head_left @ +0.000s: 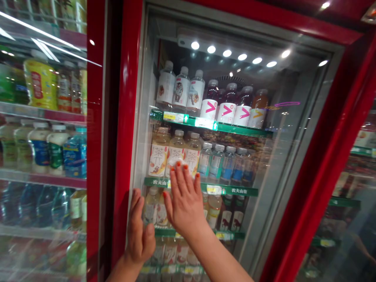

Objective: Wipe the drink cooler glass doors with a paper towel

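My right hand (pixel 184 203) lies flat against the glass door (pixel 273 156) of a red drinks fridge, fingers stretched upward. Its fingertips press a small white cloth (pixel 179 163) onto the glass, in front of the tea bottles (pixel 175 156) on the second shelf. My left hand (pixel 140 231) stands upright beside it, lower and to the left. Its fingers are straight and together, and they rest against the glass by the door's left frame (pixel 125 156). It holds nothing.
Inside the fridge, green shelves (pixel 235 128) carry rows of bottles, under lights along the top. Another glass-fronted cooler (pixel 44 137) full of drinks stands at the left. The red door frame (pixel 329 156) slants down the right side, with more shelves beyond it.
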A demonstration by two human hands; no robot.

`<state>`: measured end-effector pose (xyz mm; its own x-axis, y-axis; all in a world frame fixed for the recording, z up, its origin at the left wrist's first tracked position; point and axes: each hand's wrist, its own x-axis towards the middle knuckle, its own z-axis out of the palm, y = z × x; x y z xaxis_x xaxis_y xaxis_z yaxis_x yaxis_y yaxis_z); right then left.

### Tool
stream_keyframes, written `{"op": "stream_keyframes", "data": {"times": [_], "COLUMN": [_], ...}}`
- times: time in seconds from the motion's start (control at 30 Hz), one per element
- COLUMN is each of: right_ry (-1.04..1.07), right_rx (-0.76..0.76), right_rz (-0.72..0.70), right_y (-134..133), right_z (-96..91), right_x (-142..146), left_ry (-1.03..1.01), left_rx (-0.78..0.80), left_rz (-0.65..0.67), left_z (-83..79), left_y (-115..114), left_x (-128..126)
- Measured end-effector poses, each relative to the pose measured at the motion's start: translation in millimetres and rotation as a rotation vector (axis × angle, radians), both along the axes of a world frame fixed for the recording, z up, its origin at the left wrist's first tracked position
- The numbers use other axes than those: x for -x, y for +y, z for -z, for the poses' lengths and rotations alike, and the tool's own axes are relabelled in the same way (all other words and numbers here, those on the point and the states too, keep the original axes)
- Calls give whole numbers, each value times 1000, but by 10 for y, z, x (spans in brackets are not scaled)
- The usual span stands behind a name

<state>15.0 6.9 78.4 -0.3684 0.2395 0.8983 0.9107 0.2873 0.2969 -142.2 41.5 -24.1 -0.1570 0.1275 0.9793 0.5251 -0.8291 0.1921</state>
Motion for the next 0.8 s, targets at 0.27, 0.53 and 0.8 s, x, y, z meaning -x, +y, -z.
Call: {"op": "stream_keyframes", "data": {"times": [0.27,0.53,0.8], "right_ry": [-236,-325,15], "right_rx": [100,65,-15], "right_rz": [-98,-154,86], "right_y": [-46,96,-105], "right_z": [233,67,286], "right_x": [-44,472,-573], "left_ry": [-138,-187,-26], "left_rx": [-8,-50,-35], "left_rz": [79,116,50], "left_z": [163,181,137], "left_y": [114,154,45], "left_x": [-81,-98,-14]}}
